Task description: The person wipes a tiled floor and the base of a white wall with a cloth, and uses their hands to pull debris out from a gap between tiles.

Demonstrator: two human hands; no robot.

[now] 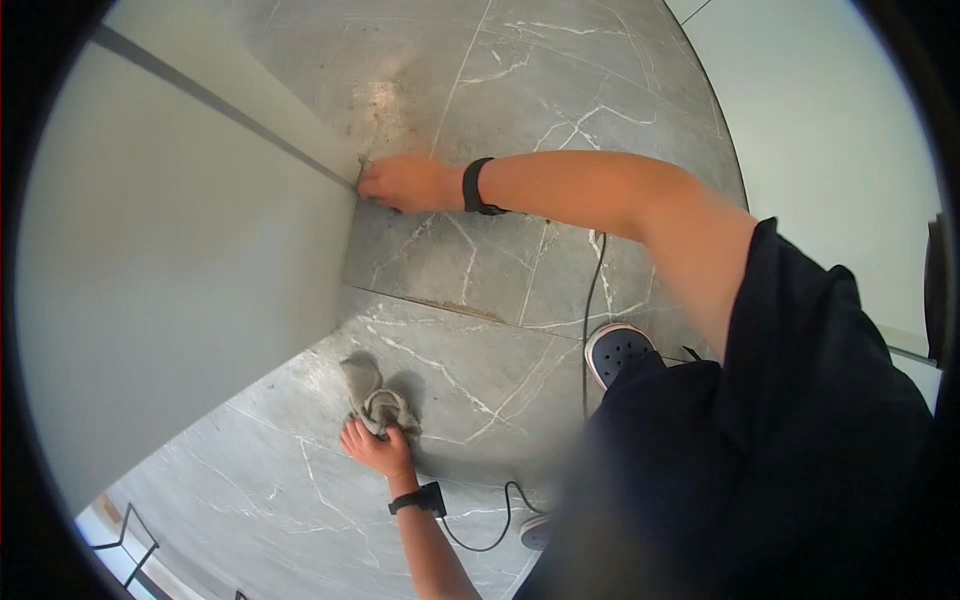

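Note:
A crumpled grey-brown cloth [379, 397] is on the grey marble-look tile floor [517, 390]. My left hand [379, 448] grips its near end, with the thumb over the folds. Farther up, my right hand [412, 182] is low against the bottom corner of a large pale panel [202, 247], where a dark strip [225, 105] runs down to the floor. Its fingers are bent and partly hidden, so whether they pinch something is unclear. Black bands circle both wrists, and the left one carries a small black box [433, 498].
A thin black cable [587, 330] runs down beside my dark clog [616, 349]; another cable [506, 517] loops from the left wrist box. A brown stain [472, 309] follows a tile joint. Another pale panel [825, 150] stands at right, and a black metal frame [131, 540] at lower left.

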